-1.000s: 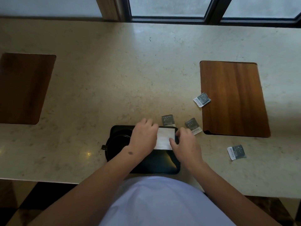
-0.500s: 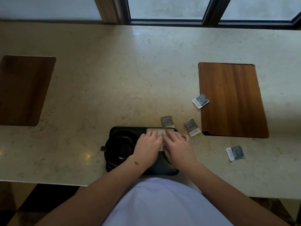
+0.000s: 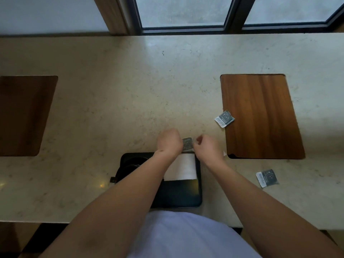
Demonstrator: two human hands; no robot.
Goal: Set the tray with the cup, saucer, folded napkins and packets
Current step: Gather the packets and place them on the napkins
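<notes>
Step now, by my read: collecting packets, as napkin [image 3: 181, 167] already lies on tray [image 3: 186, 194] at lower centre, cup [image 3: 130, 165] at its left end. Both hands reach just above tray. Left hand [image 3: 169, 141] curled, touching a packet [image 3: 187, 144]; grip unclear. Right hand [image 3: 208, 147] curled; holding anything? can't tell. Next: get packets onto tray, incl. two more at frame right [image 3: 224, 118] [image 3: 267, 178].

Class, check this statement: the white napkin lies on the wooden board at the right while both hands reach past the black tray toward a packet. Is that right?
Not quite. The head view shows the napkin lying on the black tray, not on the wooden board. The rest holds: the left hand and right hand reach past the tray toward a packet.
</notes>
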